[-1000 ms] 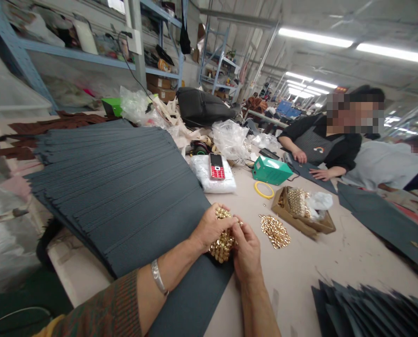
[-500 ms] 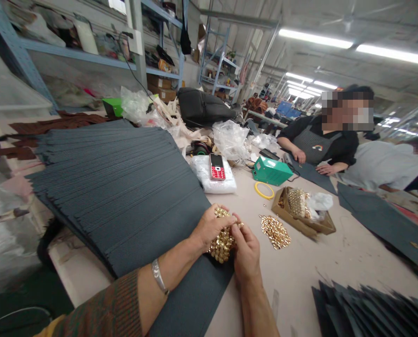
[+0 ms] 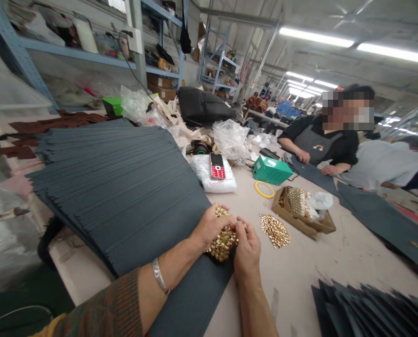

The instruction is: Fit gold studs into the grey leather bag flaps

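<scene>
A bunched gold chain [image 3: 223, 244] with shiny links hangs from my left hand [image 3: 209, 227], whose fingers are closed round its upper part. My right hand [image 3: 248, 243] pinches at the right side of the same bunch, thumb and fingertips together; the exact piece between them is hidden. Both hands meet above the dark grey sheets [image 3: 131, 187], which lie fanned in a large stack to the left. Right of my hands, a small pile of loose gold links [image 3: 275, 231] lies on the table [image 3: 289, 281].
Behind the pile stands a cardboard box [image 3: 321, 227] of gold chain and plastic. Farther back are a yellow ring [image 3: 264, 189], a green device [image 3: 272, 170] and a red phone [image 3: 217, 166] on a white packet. More dark sheets [image 3: 366, 309] lie front right. A co-worker [image 3: 321, 140] handles sheets across the table.
My right hand has shifted very slightly to the right at the chain. My left hand stays put. The co-worker's hands have moved a little on the sheet.
</scene>
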Demonstrator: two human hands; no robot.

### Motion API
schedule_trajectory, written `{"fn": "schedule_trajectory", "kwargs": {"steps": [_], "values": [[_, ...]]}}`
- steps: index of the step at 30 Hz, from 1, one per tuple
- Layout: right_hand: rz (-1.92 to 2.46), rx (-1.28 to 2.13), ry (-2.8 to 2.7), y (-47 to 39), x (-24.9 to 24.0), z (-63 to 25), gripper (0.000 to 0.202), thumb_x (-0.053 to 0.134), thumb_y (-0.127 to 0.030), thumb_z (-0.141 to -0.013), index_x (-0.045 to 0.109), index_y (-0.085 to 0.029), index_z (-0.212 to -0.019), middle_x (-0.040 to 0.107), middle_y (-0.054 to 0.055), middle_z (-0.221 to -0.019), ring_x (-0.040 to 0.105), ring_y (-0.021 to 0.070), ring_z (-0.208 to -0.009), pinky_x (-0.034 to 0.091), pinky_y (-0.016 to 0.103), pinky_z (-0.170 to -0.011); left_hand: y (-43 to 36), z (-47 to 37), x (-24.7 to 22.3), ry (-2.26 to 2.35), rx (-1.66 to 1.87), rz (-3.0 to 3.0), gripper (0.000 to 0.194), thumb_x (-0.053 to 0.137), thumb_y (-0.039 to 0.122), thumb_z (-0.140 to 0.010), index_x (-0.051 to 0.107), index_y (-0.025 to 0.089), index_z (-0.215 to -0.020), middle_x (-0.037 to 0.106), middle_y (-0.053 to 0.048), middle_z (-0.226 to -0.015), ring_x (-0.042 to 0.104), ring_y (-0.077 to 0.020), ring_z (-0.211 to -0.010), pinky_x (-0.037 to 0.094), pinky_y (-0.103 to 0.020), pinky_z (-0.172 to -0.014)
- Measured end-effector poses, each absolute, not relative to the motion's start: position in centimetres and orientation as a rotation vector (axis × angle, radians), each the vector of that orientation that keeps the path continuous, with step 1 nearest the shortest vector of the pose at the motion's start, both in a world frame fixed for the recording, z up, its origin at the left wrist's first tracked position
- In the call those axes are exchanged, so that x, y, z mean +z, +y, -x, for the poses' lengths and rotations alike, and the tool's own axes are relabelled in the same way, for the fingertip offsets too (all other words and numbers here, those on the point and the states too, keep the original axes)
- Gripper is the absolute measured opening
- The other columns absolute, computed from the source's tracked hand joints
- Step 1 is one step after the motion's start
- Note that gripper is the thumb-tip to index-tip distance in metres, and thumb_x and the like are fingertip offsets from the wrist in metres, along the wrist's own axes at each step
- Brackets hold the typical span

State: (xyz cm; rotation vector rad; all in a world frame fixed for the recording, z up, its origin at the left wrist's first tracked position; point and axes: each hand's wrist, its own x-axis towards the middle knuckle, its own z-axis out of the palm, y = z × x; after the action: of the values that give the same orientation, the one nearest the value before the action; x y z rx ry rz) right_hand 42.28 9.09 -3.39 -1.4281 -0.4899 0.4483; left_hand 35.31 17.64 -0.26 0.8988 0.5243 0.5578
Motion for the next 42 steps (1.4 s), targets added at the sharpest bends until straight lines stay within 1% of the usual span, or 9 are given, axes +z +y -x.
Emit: {"fn": "schedule_trajectory", "kwargs": {"steps": [2, 5, 9, 14, 24, 30, 33, 37, 42], "values": [[1.301, 0.525, -0.347, 9.4, -3.8, -42.1, 0.046, 0.066, -0.05, -0.077, 0.058, -0.017, -0.109, 0.066, 0.001, -0.08, 0.061, 0.0163, -0.068, 0.05, 0.029, -0.063, 17.6, -35.4, -0.4, 0.547, 0.578, -0.898, 0.038, 0.068, 0.03, -0.068, 0.045, 0.022, -0.097, 0.055, 0.005, -0.064, 0.056, -0.0125, -0.05, 0.045, -0.024, -0.05], [1.228, 0.592, -0.286, 9.5, -3.8, -42.0, 0.051, 0.07, -0.047, -0.074, 0.055, -0.018, -0.113, 0.065, 0.001, -0.082, 0.063, 0.0169, -0.073, 0.051, 0.029, -0.066, 17.8, -35.5, -0.6, 0.578, 0.628, -0.928, 0.04, 0.07, 0.03, -0.067, 0.046, 0.022, -0.098, 0.057, 0.005, -0.066, 0.057, -0.0126, -0.051, 0.045, -0.023, -0.05], [1.313, 0.626, -0.382, 9.3, -3.3, -42.0, 0.065, 0.08, -0.039, -0.066, 0.05, -0.022, -0.122, 0.063, 0.002, -0.101, 0.062, 0.018, -0.088, 0.051, 0.032, -0.08, 18.4, -35.6, -1.0, 0.638, 0.709, -0.963, 0.039, 0.073, 0.029, -0.067, 0.05, 0.02, -0.097, 0.057, 0.004, -0.07, 0.056, -0.011, -0.057, 0.044, -0.021, -0.053], [1.342, 0.671, -0.469, 8.8, -2.7, -42.0, 0.079, 0.084, -0.03, -0.058, 0.046, -0.025, -0.126, 0.058, 0.004, -0.113, 0.061, 0.0158, -0.082, 0.052, 0.033, -0.078, 19.0, -35.6, -1.1, 0.709, 0.765, -0.935, 0.036, 0.069, 0.03, -0.069, 0.05, 0.019, -0.097, 0.054, 0.004, -0.067, 0.052, -0.0104, -0.056, 0.043, -0.02, -0.05], [1.22, 0.783, -0.39, 8.8, -3.3, -42.7, 0.078, 0.084, -0.024, -0.06, 0.046, -0.025, -0.127, 0.057, 0.003, -0.113, 0.06, 0.0155, -0.09, 0.05, 0.029, -0.08, 18.9, -35.5, -1.0, 0.747, 0.738, -0.904, 0.036, 0.069, 0.028, -0.07, 0.049, 0.02, -0.1, 0.054, 0.005, -0.064, 0.052, -0.0101, -0.047, 0.043, -0.021, -0.046], [1.227, 0.885, -0.529, 8.2, -2.8, -43.0, 0.094, 0.085, -0.018, -0.057, 0.037, -0.03, -0.137, 0.052, 0.005, -0.126, 0.06, 0.018, -0.096, 0.051, 0.031, -0.083, 19.3, -35.6, -1.0, 0.79, 0.697, -0.871, 0.039, 0.067, 0.027, -0.075, 0.046, 0.019, -0.107, 0.052, 0.005, -0.064, 0.052, -0.0105, -0.046, 0.043, -0.021, -0.046], [1.259, 0.83, -0.495, 8.1, -2.9, -43.2, 0.094, 0.085, -0.017, -0.056, 0.039, -0.029, -0.137, 0.054, 0.005, -0.122, 0.058, 0.0206, -0.102, 0.052, 0.031, -0.081, 19.3, -35.5, -0.7, 0.759, 0.641, -0.863, 0.053, 0.069, 0.027, -0.074, 0.042, 0.017, -0.119, 0.056, 0.001, -0.071, 0.056, -0.0122, -0.053, 0.046, -0.023, -0.051], [1.251, 0.801, -0.363, 8.0, -3.2, -43.5, 0.096, 0.086, -0.017, -0.052, 0.039, -0.026, -0.136, 0.055, 0.004, -0.119, 0.059, 0.0203, -0.1, 0.053, 0.029, -0.078, 19.4, -34.9, -0.3, 0.676, 0.525, -0.882, 0.094, 0.081, 0.017, -0.057, 0.032, 0.014, -0.137, 0.059, -0.01, -0.097, 0.063, -0.019, -0.075, 0.051, -0.029, -0.067], [1.243, 0.806, -0.272, 8.1, -2.6, -43.5, 0.102, 0.088, -0.017, -0.048, 0.037, -0.02, -0.136, 0.055, 0.005, -0.116, 0.061, 0.0182, -0.092, 0.053, 0.027, -0.074, 19.6, -34.4, -0.5, 0.607, 0.35, -1.036, 0.136, 0.086, 0.012, -0.044, 0.0, 0.025, -0.15, 0.042, -0.02, -0.135, 0.057, -0.0319, -0.104, 0.05, -0.04, -0.082]]}}
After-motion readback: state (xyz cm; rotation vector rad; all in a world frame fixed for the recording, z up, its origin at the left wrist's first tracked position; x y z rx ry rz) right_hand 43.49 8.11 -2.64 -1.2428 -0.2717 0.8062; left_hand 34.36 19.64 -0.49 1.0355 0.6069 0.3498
